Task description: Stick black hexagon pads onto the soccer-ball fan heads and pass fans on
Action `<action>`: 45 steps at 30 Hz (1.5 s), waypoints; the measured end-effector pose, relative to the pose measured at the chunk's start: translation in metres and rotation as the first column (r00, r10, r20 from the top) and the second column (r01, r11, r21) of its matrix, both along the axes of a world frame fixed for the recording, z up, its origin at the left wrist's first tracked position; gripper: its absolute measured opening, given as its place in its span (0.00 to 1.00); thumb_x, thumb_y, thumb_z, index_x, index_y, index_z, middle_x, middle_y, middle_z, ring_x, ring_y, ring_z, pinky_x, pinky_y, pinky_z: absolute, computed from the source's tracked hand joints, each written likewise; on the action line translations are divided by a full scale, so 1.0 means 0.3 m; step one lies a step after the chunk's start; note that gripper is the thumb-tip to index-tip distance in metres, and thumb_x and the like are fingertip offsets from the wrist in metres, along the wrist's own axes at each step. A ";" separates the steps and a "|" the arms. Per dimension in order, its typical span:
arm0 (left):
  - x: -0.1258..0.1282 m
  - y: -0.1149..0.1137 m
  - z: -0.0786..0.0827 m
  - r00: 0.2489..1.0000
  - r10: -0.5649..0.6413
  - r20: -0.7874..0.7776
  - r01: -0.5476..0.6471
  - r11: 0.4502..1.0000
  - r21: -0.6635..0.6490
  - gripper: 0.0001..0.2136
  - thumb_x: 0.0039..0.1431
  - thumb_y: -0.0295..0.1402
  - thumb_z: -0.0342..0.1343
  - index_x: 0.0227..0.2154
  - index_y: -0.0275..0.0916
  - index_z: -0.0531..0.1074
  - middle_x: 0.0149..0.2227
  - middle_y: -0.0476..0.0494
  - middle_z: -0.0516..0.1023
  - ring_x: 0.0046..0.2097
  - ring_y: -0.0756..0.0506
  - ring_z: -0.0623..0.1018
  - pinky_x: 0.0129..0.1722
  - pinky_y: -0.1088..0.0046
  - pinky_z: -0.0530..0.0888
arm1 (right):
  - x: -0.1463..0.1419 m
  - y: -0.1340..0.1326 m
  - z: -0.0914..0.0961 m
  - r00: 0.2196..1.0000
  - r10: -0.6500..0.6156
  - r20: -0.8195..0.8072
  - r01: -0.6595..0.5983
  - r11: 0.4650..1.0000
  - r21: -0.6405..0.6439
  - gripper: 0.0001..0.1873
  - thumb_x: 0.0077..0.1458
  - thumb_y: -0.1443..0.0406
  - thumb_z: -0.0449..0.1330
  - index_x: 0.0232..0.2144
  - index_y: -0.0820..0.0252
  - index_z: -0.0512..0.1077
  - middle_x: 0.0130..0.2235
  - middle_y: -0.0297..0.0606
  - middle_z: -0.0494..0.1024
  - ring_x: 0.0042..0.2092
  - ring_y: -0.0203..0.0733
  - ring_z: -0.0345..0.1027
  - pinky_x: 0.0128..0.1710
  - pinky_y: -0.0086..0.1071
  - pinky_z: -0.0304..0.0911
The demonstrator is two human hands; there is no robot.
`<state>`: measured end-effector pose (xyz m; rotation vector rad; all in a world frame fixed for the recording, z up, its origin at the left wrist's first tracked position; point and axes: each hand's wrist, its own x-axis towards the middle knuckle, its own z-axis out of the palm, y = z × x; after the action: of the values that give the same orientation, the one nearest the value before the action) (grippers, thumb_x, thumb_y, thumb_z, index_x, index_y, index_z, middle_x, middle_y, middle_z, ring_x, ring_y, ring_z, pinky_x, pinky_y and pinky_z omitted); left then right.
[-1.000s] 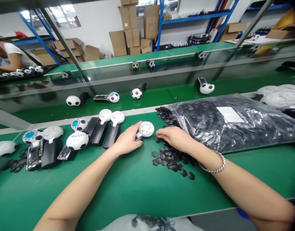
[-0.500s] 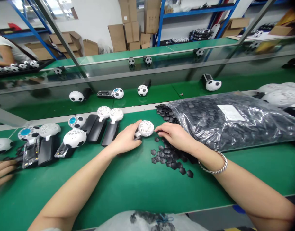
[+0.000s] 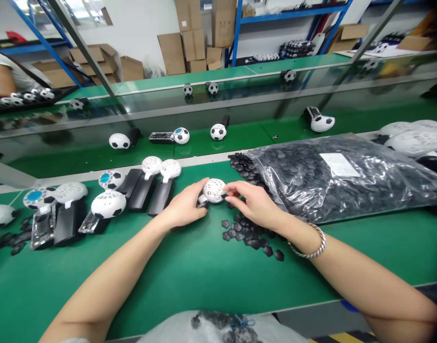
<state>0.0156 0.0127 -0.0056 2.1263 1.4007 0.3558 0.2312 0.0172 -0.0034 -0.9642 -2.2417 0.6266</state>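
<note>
Taking the clear plastic bag stuffed with black pieces (image 3: 304,186) as our landmark, we find the round white openwork plastic head (image 3: 214,189) left of its open mouth, near the bag but apart from it. Our left hand (image 3: 184,206) is on the head's far side from the bag, curled around the black handle (image 3: 203,205) joined to it and gripping it low over the green bench. Only a small dark part of that handle shows, so we cannot trace its long axis fully; we judge that it runs back under the palm, away from the bag, leaving the head at the bag-side end.

Our right hand (image 3: 254,202) is between bag and head, thumb and forefinger drawn nearly together at the head's bag-side rim. We cannot tell whether they pinch a small piece or already touch the rim. The key relation, as we judge it, is this facing pair: the left steadies from one side, while the right meets the openings from the bag side.

Loose black pentagon-shaped pieces (image 3: 255,243) spread from the bag's mouth toward us, nearer to the right hand than to the left.
</note>
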 end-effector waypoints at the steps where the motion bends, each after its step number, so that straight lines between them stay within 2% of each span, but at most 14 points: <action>1: -0.001 0.000 -0.002 1.000 -0.001 0.005 0.001 1.000 0.001 0.37 0.44 0.29 0.52 0.60 0.37 0.49 0.62 0.42 0.55 0.61 0.42 0.58 0.59 0.66 0.58 | -0.002 -0.001 -0.002 1.000 0.003 -0.003 -0.003 1.000 -0.004 0.08 0.56 0.68 0.54 0.37 0.60 0.71 0.35 0.39 0.74 0.37 0.38 0.68 0.38 0.32 0.64; 6: -0.001 -0.001 -0.009 1.000 0.016 0.027 -0.016 1.000 0.001 0.36 0.45 0.30 0.55 0.60 0.39 0.50 0.61 0.43 0.57 0.60 0.41 0.60 0.58 0.65 0.60 | -0.010 0.002 -0.017 0.999 0.042 -0.009 -0.042 0.999 0.005 0.07 0.56 0.68 0.54 0.33 0.59 0.73 0.34 0.38 0.75 0.38 0.38 0.68 0.39 0.31 0.63; 11: 0.014 0.001 -0.011 0.994 0.068 0.081 -0.069 0.998 0.012 0.36 0.46 0.41 0.58 0.58 0.40 0.54 0.57 0.41 0.62 0.56 0.39 0.65 0.54 0.64 0.65 | -0.026 0.009 -0.026 0.999 -0.012 0.046 0.014 0.999 -0.043 0.04 0.53 0.68 0.58 0.29 0.60 0.73 0.32 0.35 0.76 0.35 0.37 0.67 0.39 0.31 0.60; 17: 0.037 0.016 -0.001 0.989 0.106 0.102 -0.110 0.993 0.041 0.29 0.44 0.42 0.60 0.50 0.43 0.62 0.49 0.45 0.70 0.42 0.43 0.74 0.41 0.68 0.71 | -0.043 0.019 -0.032 0.996 -0.074 -0.041 0.070 0.993 -0.094 0.04 0.50 0.68 0.60 0.24 0.61 0.70 0.28 0.33 0.70 0.32 0.35 0.65 0.36 0.30 0.60; 20: 0.042 0.019 0.006 0.986 0.120 0.116 -0.124 0.992 0.026 0.26 0.44 0.40 0.60 0.48 0.43 0.63 0.47 0.47 0.72 0.39 0.45 0.74 0.37 0.70 0.71 | -0.046 0.024 -0.043 0.986 -0.117 -0.122 0.106 0.990 -0.092 0.04 0.47 0.67 0.62 0.27 0.60 0.70 0.38 0.37 0.69 0.42 0.40 0.65 0.44 0.34 0.61; 22: 0.043 0.020 0.007 0.985 0.115 0.131 -0.119 0.993 0.020 0.26 0.44 0.39 0.60 0.47 0.43 0.63 0.46 0.47 0.72 0.38 0.45 0.74 0.36 0.71 0.71 | -0.049 0.026 -0.051 0.976 -0.138 -0.167 0.112 0.982 -0.153 0.11 0.44 0.66 0.63 0.33 0.59 0.68 0.45 0.40 0.68 0.48 0.43 0.63 0.46 0.37 0.61; 25: 0.044 0.021 0.003 0.983 0.110 0.145 -0.117 0.992 0.038 0.24 0.44 0.38 0.60 0.47 0.43 0.64 0.45 0.48 0.73 0.38 0.46 0.74 0.36 0.72 0.71 | -0.058 0.028 -0.063 0.966 -0.144 -0.213 0.076 0.952 -0.295 0.17 0.45 0.65 0.62 0.39 0.59 0.64 0.47 0.42 0.69 0.48 0.43 0.64 0.41 0.36 0.65; 29: 0.048 0.015 -0.003 0.984 0.122 0.130 -0.132 0.989 0.069 0.25 0.44 0.39 0.60 0.47 0.43 0.64 0.45 0.48 0.73 0.38 0.45 0.74 0.38 0.70 0.71 | -0.059 0.032 -0.061 0.954 -0.177 -0.241 0.095 0.944 -0.316 0.18 0.45 0.65 0.62 0.39 0.59 0.63 0.46 0.42 0.71 0.46 0.43 0.66 0.38 0.34 0.66; 31: 0.051 0.010 0.000 0.986 0.136 0.100 -0.143 0.987 0.070 0.25 0.44 0.39 0.60 0.48 0.44 0.63 0.46 0.49 0.73 0.39 0.45 0.74 0.37 0.70 0.71 | -0.044 0.036 -0.049 0.963 -0.202 -0.180 0.135 0.935 -0.329 0.20 0.43 0.64 0.64 0.39 0.59 0.63 0.44 0.40 0.72 0.44 0.42 0.67 0.37 0.33 0.66; 34: 0.055 0.007 0.006 0.987 0.156 0.048 -0.158 0.986 0.050 0.26 0.43 0.38 0.60 0.48 0.44 0.63 0.48 0.49 0.72 0.40 0.44 0.75 0.36 0.69 0.71 | -0.011 0.039 -0.027 0.982 -0.168 0.083 0.187 0.913 -0.364 0.11 0.45 0.63 0.63 0.32 0.60 0.67 0.32 0.35 0.74 0.34 0.38 0.69 0.32 0.30 0.62; 36: 0.059 0.012 0.008 0.988 0.155 0.024 -0.156 0.987 0.042 0.26 0.43 0.34 0.59 0.49 0.44 0.63 0.48 0.48 0.72 0.41 0.43 0.75 0.37 0.69 0.72 | 0.002 0.036 -0.022 0.953 -0.116 0.280 0.203 0.930 -0.308 0.06 0.48 0.63 0.62 0.28 0.59 0.70 0.29 0.34 0.73 0.31 0.38 0.68 0.31 0.29 0.60; 38: 0.065 0.019 0.006 0.990 0.143 -0.001 -0.143 0.987 0.076 0.27 0.43 0.31 0.56 0.51 0.43 0.62 0.50 0.47 0.72 0.45 0.42 0.74 0.41 0.68 0.71 | 0.003 0.031 -0.025 0.906 -0.120 0.407 0.215 0.956 -0.197 0.05 0.48 0.63 0.62 0.29 0.58 0.72 0.32 0.36 0.73 0.33 0.39 0.67 0.30 0.29 0.58; 41: 0.077 0.025 -0.001 0.991 0.117 -0.064 -0.104 0.978 0.179 0.29 0.44 0.27 0.52 0.54 0.41 0.61 0.52 0.45 0.70 0.50 0.39 0.70 0.47 0.62 0.67 | -0.003 0.025 -0.030 0.879 -0.147 0.453 0.228 0.965 -0.129 0.05 0.48 0.64 0.62 0.30 0.58 0.73 0.35 0.37 0.73 0.34 0.39 0.67 0.30 0.29 0.56; 45: 0.092 0.021 -0.010 0.994 0.053 -0.090 -0.030 0.969 0.245 0.30 0.44 0.22 0.47 0.54 0.43 0.61 0.52 0.46 0.70 0.52 0.40 0.67 0.52 0.56 0.62 | 0.025 0.024 0.008 0.912 -0.041 0.409 0.151 0.959 -0.241 0.02 0.47 0.68 0.62 0.26 0.59 0.70 0.27 0.33 0.73 0.29 0.35 0.66 0.28 0.27 0.55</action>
<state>0.0431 0.0189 -0.0086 2.3402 1.5253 0.4683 0.2387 0.0245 -0.0008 -1.4437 -2.4815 0.7567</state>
